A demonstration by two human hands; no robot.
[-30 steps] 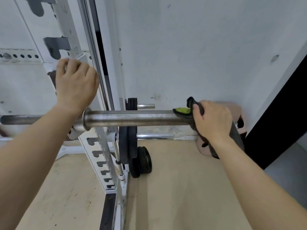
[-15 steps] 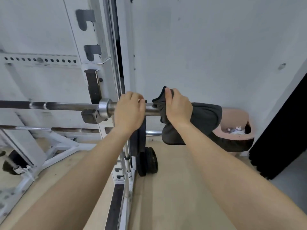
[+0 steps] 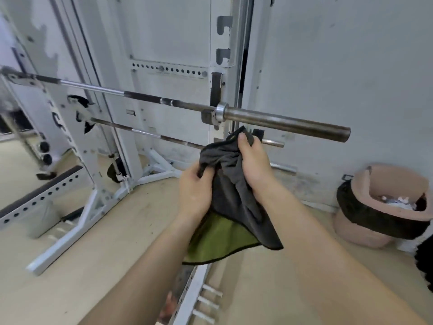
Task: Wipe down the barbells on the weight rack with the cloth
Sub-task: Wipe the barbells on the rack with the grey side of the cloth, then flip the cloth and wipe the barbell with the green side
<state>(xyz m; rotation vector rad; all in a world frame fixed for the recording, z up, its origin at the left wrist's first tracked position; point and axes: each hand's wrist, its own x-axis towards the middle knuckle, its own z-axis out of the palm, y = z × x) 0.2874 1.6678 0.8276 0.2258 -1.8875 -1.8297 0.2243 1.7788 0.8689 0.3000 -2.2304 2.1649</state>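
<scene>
Gripping the cloth (image 3: 234, 202), left hand (image 3: 195, 191) and right hand (image 3: 255, 165) sit below the crosswise barbell (image 3: 281, 121) — right hand nearer.

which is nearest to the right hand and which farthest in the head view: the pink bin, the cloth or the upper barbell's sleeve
1. cloth, gripped in the right hand itself
2. upper barbell's sleeve, just above the hand
3. pink bin, by the wall to the right

Left hand (image 3: 195, 192) and right hand (image 3: 254, 164) gripping grey-green cloth (image 3: 230, 207), below barbell (image 3: 281, 121) on white rack (image 3: 221, 43)
</scene>
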